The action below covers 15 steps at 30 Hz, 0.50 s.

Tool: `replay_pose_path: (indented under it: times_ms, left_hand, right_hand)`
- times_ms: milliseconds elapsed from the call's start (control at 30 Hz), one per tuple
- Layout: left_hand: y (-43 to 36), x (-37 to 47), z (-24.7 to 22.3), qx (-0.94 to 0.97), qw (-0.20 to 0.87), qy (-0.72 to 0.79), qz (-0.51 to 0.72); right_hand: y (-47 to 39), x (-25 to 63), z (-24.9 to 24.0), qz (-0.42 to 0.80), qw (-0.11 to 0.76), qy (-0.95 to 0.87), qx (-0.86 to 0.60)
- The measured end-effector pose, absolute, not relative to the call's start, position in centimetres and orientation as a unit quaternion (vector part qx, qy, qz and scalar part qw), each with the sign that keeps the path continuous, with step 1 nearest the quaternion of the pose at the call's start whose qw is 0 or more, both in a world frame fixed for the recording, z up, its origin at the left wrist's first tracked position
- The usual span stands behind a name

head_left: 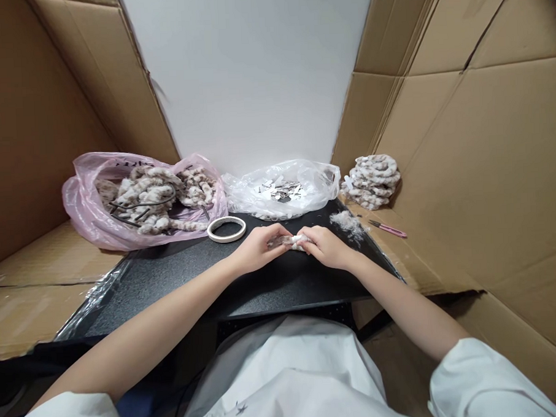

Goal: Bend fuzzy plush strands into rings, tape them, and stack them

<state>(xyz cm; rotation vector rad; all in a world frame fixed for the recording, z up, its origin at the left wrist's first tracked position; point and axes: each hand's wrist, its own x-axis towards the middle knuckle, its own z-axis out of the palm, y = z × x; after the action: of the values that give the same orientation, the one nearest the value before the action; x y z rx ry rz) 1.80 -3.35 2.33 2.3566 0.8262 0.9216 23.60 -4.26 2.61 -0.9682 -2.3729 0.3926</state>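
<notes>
Over the black tabletop (263,289), a small piece of fluffy white-and-brown cord (286,237) is held between both hands. My left hand (260,249) pinches its left part, with fingers closed. Fingers of my right hand (324,246) are closed on the white right end (298,241). The hands nearly meet, and much of the piece is hidden by the fingers. A roll of cream tape (226,230) lies just left of my left hand. Beyond my right hand is a tuft of loose fluff (347,224).
A pink plastic bag (87,207) of fluffy cords stands back left. Behind the hands, a clear bag (245,194) holds small metal-and-white pieces. At right are stacked fluffy cords (373,181) and pink thread snips (389,229). Cardboard walls (501,162) flank the table.
</notes>
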Motion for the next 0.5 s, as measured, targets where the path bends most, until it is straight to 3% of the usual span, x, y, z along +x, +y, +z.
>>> replay_pose_path:
  times_ms: [167,367,500]
  left_hand:
    - [-3.0,1.8,2.3,0.895,0.104,0.319,0.294]
    - [-3.1,1.9,2.2,0.899,0.059,0.338,0.271]
    - [-3.1,1.9,2.3,0.899,0.069,0.344,0.262]
  right_hand:
    - [-4.2,23.4,2.5,0.071,0.225,-0.890,-0.390]
    - [-4.8,22.7,2.8,-0.049,0.300,-0.883,-0.359]
    - [-4.8,22.4,2.7,-0.130,0.306,-0.885,-0.327]
